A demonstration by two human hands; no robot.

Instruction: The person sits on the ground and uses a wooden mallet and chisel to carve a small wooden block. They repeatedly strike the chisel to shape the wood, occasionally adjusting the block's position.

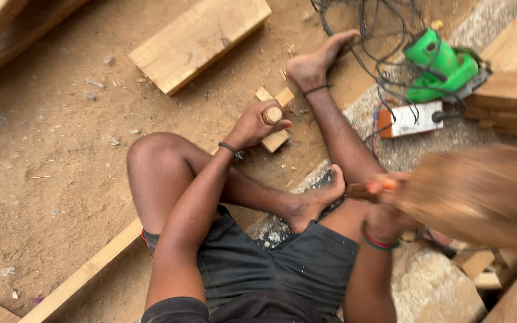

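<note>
I sit on sandy ground with my legs bent. My left hand [252, 124] grips a chisel by its round wooden handle [272, 115], held upright over a small wooden block [275, 141] lying next to my left foot [315, 63]. My right hand [384, 200] is closed around the handle of a large wooden mallet [480, 194]. The mallet is raised to the right and smeared by motion blur. The chisel's blade is hidden behind my hand.
A thick plank [198, 39] lies on the sand at the top. A green power tool [441, 63], tangled cables [378, 36] and a white extension box [411, 119] sit at the upper right beside stacked planks [516, 78]. A long wooden strip [85, 275] runs along the lower left. Offcuts [480, 263] lie at the lower right.
</note>
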